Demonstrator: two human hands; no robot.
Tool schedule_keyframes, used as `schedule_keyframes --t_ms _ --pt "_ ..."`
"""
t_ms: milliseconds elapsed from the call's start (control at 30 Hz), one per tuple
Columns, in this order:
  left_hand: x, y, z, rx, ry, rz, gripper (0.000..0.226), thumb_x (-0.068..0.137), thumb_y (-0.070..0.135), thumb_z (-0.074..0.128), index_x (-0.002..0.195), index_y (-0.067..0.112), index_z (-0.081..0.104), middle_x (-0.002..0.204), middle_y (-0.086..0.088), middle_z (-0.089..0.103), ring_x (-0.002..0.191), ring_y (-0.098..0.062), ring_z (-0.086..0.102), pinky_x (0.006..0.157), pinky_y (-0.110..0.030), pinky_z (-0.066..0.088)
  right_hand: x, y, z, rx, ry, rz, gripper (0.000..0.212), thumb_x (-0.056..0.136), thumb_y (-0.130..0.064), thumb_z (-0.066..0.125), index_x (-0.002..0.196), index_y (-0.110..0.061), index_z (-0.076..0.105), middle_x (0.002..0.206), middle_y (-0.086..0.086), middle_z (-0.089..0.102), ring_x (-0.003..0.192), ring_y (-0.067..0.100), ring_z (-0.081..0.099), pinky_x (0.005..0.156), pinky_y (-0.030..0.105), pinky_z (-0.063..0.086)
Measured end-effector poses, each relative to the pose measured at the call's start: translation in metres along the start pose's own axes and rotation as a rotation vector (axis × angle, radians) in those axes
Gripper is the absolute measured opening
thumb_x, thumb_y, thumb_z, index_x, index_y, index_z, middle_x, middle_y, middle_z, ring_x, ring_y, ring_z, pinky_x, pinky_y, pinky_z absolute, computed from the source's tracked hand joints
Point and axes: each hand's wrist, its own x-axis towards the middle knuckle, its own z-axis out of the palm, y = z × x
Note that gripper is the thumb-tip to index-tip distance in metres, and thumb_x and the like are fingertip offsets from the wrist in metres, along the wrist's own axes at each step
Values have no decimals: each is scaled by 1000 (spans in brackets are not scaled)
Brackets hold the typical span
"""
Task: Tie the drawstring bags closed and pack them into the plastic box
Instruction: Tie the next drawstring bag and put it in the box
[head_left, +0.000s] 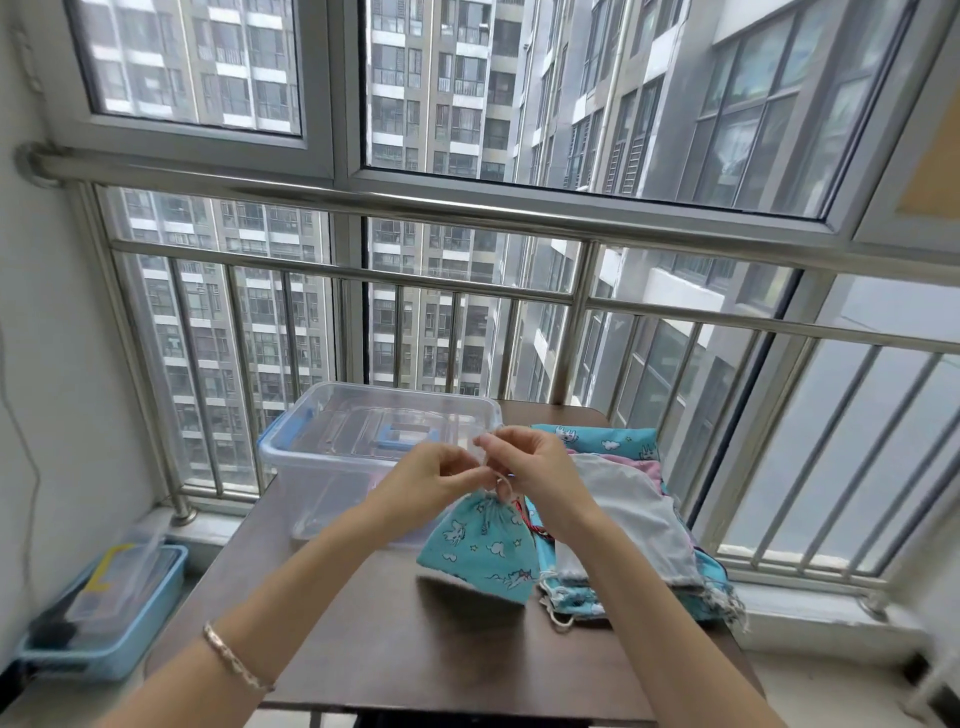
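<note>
Both hands are working above the desk (467, 654) right now; the left hand (434, 480) and the right hand (537, 473) are meeting over the mouth of the blue bag (480, 556), and the fingers of each are pinching the drawstring (503, 483), one end apiece by the look of it, though the cord is blurring where the fingertips close.

The bag is hanging from that cord with its neck gathered tight and its lower edge just brushing the desk; holding it up like this is letting its own weight keep the neck cinched while the knot is being formed.

The plastic box (322, 452) is sitting just behind the hands on the desk's far left, close enough for a short reach once the knot is done; whether its lid is on, I cannot tell.

The pile of bags (628, 499) is waiting at the right, beside the right wrist, mouths slack; I am judging this as mid-tying, with most of the packing ahead.
</note>
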Motion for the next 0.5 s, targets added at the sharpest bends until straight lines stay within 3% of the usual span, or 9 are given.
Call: schedule_keyframes --t_ms 100,133,200,267,367,500 --pt "-2 3 -2 24 25 -53 28 83 44 67 70 20 74 60 -2 58 54 -12 41 55 -27 32 -2 -3 -3 5 16 23 14 87 -8 69 96 0 62 72 8 62 60 17 60 55 27 53" --pt "-2 4 -4 15 43 -69 26 85 41 66 67 22 72 60 2 59 53 -10 41 55 -24 32 -3 -2 -5 12 15 46 21 85 -4 70 103 -4 59 79 9 62 65 18 63 62 32 55" --pt "-3 6 -6 -34 36 -111 24 90 34 63 72 19 70 63 5 58 55 -6 43 53 -18 35 -3 -1 -10 -35 -23 61 38 80 4 68 112 -11 55 91 8 61 74 15 66 71 34 56" --pt "-3 8 -9 -88 -34 -143 22 93 28 60 83 11 69 67 3 53 59 -7 41 53 -17 33 -5 1 -13 -230 -70 3 41 79 4 66 113 -19 62 99 2 63 82 9 64 74 28 55" --pt "-4 12 -10 -46 -147 -149 17 95 23 57 88 9 64 69 2 50 59 -8 38 53 -16 31 -7 1 -9 -517 -121 -117 27 83 -3 64 103 -19 73 93 -10 67 83 3 64 71 19 51" --pt "-3 12 -9 18 -169 -116 18 95 22 56 85 9 61 69 3 55 52 -1 44 50 -10 34 -7 -1 -6 -501 -101 -118 24 86 3 57 91 -17 71 80 -8 69 73 -1 63 69 16 48"
